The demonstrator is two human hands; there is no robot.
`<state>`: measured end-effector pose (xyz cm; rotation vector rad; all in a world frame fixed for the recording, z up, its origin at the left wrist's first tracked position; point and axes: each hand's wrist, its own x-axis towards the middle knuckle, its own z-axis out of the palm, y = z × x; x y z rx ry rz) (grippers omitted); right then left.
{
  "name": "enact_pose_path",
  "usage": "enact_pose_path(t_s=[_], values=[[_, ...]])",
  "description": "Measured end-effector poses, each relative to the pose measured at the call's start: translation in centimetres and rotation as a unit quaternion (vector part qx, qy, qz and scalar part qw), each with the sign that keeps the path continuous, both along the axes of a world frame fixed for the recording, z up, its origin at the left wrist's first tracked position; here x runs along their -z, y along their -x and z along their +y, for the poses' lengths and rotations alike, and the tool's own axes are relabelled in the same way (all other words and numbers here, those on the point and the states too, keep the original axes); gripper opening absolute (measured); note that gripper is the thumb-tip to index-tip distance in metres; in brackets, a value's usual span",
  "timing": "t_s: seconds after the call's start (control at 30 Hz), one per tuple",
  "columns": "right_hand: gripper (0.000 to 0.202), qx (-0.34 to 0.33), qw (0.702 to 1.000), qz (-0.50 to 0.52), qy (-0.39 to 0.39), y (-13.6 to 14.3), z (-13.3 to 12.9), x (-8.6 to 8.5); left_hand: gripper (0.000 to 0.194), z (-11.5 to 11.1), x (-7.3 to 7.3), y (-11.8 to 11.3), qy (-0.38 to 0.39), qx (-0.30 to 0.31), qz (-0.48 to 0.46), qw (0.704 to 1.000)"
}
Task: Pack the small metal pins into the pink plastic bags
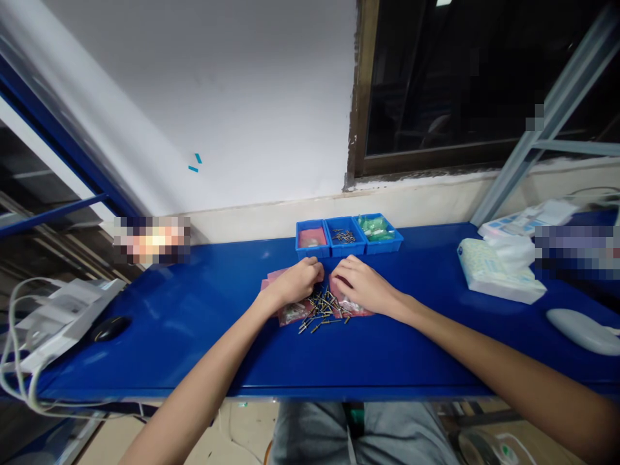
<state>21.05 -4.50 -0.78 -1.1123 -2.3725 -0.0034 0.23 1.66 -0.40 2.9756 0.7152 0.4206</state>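
A loose pile of pop rivets (323, 309) lies on the blue table in front of me. My left hand (306, 279) is at the pile's far left edge, its fingers curled closed; whatever they hold is hidden. Opposite it, my right hand (357, 280) bends over the far right side, fingers curled inward, and I cannot make out what is in them. Beneath the left hand and wrist are pink plastic bags (292, 314) with small contents. Another pink bag (359, 309) lies partly under the right hand.
Behind my hands stand three joined blue bins: a left bin (299, 247) with a pink bag, a middle bin (346, 250) with rivets, a right bin (385, 247) with green bags. A tissue pack (504, 284) and white mouse (584, 330) lie right; a black mouse (110, 329) lies left.
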Motion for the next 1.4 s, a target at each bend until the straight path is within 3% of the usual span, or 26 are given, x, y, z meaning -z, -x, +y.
enact_pose_path(t_s=[0.27,0.4,0.6,1.07,1.4], values=[[0.023,-0.004,1.000,-0.012,-0.007,0.2,-0.2,-0.1,0.017,0.4,0.0,0.1,0.064,-0.001,-0.018,0.998],[0.023,-0.003,1.000,-0.014,-0.006,0.2,-0.2,-0.2,0.021,0.0,-0.2,-0.2,0.042,-0.037,-0.003,0.998],[0.023,-0.001,1.000,-0.013,-0.012,0.2,-0.1,0.0,0.030,0.6,0.2,-0.1,0.016,0.004,-0.001,1.000],[0.022,-0.004,1.000,-0.011,-0.011,0.1,-0.2,0.0,0.031,1.4,0.7,0.4,0.024,-0.020,-0.003,1.000],[0.018,0.048,0.999,0.003,-0.004,0.2,-0.5,-0.2,0.027,-0.2,-0.2,-0.3,-0.001,-0.050,-0.062,0.997]])
